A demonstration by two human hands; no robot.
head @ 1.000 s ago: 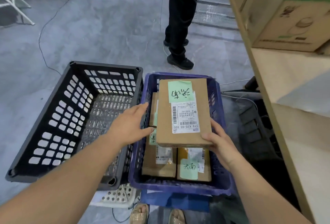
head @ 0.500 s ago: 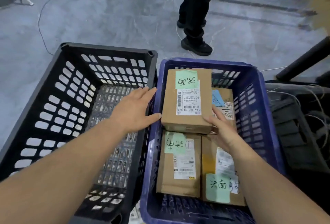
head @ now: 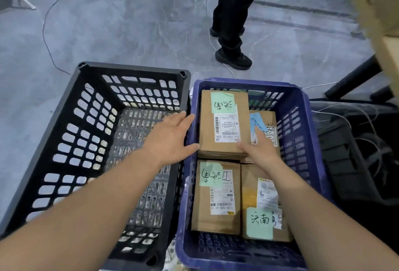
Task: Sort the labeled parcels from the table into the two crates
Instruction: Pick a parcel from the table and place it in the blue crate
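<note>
Parcels are lying only in the blue crate (head: 302,141), which is standing rim to rim with the black crate (head: 129,71) on its left; the black one is showing nothing but its lattice bottom.

Four brown boxes are showing in the blue crate. The near left parcel (head: 216,197) and the near right parcel (head: 250,184) are sitting flat along its near edge. The blue-labelled parcel (head: 266,126) is lying toward its far right corner. The green-labelled parcel (head: 224,124) is lying in its far left corner, with its long axis running from the near side to the far wall. As far as I can judge, it is sitting a little higher than the others.

Both hands are flanking that parcel's near end. The left hand (head: 170,141) is hovering over the two touching rims. Its fingers are lying straight and close together, pointing at the far wall, and its thumb is splaying out with the tip just at the parcel's near left corner. The right hand (head: 261,154) is sitting at the near right corner with its thumb lying across the top of that corner. Its fingers (head: 259,139) are lying straight on the blue-labelled parcel alongside and are curling round nothing.

So the parcel is lying between the two thumbs and ahead of both palms, and the right hand is the nearer one, touching it. I am judging the parcel to be set down, so the coming move is calling for both hands to draw back and up, clear of the rims.
</note>
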